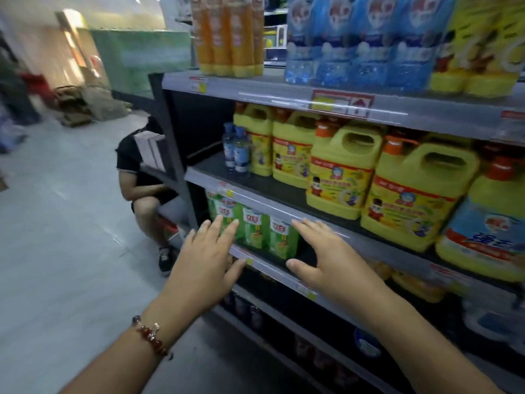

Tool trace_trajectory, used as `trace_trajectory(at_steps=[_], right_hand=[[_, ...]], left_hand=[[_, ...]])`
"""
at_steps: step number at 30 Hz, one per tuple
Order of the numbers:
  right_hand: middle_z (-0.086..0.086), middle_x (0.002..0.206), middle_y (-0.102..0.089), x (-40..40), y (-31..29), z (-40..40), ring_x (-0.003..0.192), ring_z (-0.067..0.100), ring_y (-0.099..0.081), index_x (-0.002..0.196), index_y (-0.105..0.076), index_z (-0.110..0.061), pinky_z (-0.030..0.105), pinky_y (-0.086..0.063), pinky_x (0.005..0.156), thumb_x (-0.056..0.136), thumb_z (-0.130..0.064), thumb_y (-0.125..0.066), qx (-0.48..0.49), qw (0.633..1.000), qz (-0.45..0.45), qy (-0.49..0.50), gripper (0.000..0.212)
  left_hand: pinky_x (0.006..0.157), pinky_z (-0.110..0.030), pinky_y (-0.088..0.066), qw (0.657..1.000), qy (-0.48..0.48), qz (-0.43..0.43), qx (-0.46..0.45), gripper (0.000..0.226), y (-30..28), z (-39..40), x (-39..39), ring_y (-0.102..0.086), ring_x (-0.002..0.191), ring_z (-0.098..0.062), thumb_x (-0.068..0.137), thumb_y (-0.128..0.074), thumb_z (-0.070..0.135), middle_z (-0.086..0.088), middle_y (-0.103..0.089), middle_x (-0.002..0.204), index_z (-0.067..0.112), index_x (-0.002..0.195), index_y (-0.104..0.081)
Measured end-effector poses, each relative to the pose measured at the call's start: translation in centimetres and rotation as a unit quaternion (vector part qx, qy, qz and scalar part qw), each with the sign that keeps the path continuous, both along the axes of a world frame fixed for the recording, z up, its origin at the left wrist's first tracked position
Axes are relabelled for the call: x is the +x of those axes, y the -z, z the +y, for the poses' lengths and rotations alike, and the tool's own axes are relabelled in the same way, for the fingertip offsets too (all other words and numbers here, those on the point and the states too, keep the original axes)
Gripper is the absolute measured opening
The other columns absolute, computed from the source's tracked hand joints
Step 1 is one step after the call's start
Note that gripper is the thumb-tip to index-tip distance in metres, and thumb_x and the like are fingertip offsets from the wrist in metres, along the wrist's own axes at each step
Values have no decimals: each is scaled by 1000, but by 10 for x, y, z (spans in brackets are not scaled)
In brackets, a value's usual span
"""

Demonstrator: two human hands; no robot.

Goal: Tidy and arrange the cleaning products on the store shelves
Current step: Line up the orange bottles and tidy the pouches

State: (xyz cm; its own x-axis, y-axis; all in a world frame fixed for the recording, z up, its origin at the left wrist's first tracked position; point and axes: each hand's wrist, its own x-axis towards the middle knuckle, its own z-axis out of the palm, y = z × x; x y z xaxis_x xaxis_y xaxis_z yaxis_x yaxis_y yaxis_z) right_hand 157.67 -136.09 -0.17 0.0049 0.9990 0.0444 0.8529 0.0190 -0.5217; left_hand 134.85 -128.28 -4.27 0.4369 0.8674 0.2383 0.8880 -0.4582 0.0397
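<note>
Store shelving viewed from head height, hands in the foreground. Left hand (208, 253), fingers straight and spread wide, holding nothing, in front of the leftmost of the green bottles (257, 227); contact with the bottles not discernible. Right hand (324, 255), likewise flat and spread, empty, fingertips near the price rail (272, 207) above the green bottles. Green bottles upright in a row on the third shelf down, at its left end. Yellow jugs (338, 172) with orange caps lined up on the shelf above, two small clear bottles (237, 150) just beside them on the left. Top shelf: orange bottles (228, 38), blue refill pouches (358, 41). Beaded bracelet (152, 336) on left wrist. Second person (142, 177) crouched at the end of the unit, on the grey floor (56, 223).
</note>
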Motion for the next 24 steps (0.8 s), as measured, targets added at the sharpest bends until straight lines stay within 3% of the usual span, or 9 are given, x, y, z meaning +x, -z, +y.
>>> trace_trajectory(at_steps=[5,9,11,16,20,24], right_hand=[[-15,167,-13,-29,-5,60,155,7,-2,161,-15,-34,35,-11,127,98,-45,-59,15,1000,-13,-24,77],[-14,167,-12,-44,-3,115,155,8,-4,160,-14,-36,30,-7,123,98,-45,-59,29,999,-14,-22,77],[-14,167,-13,-49,0,144,155,9,-8,160,-15,-37,32,-11,124,98,-45,-59,34,999,-3,-19,77],[-10,165,-25,-56,-7,215,151,10,-24,160,-19,-36,31,-26,119,97,-43,-60,25,1000,16,4,75],[-12,164,-27,-59,-14,273,148,10,-28,158,-24,-36,29,-27,120,97,-37,-62,43,997,52,21,72],[-2,162,-26,-64,-18,328,145,22,-32,158,-19,-36,33,-36,110,96,-34,-63,58,994,-15,94,76]], left_hand=[[113,-54,-38,999,-33,-19,11,77,-6,37,-33,-44,142,-39,91,-67,48,-17,-43,157,18,155,-39],[123,-44,-21,999,-31,-23,19,78,-9,83,-36,-23,153,-28,98,-52,54,-7,-22,168,26,162,-17],[125,-43,-20,999,-26,-26,26,78,-11,113,-34,-21,154,-26,99,-49,56,-6,-19,169,27,162,-14],[123,-41,-24,999,-8,-24,23,77,-16,193,-30,-22,153,-25,100,-48,55,-7,-21,168,25,162,-14],[118,-40,-34,999,-8,-36,5,74,-11,245,-24,-34,146,-26,99,-51,53,-9,-34,160,18,158,-25],[110,-42,-42,998,6,-56,-20,76,-5,292,-16,-44,139,-31,94,-58,48,-11,-40,157,21,158,-26]])
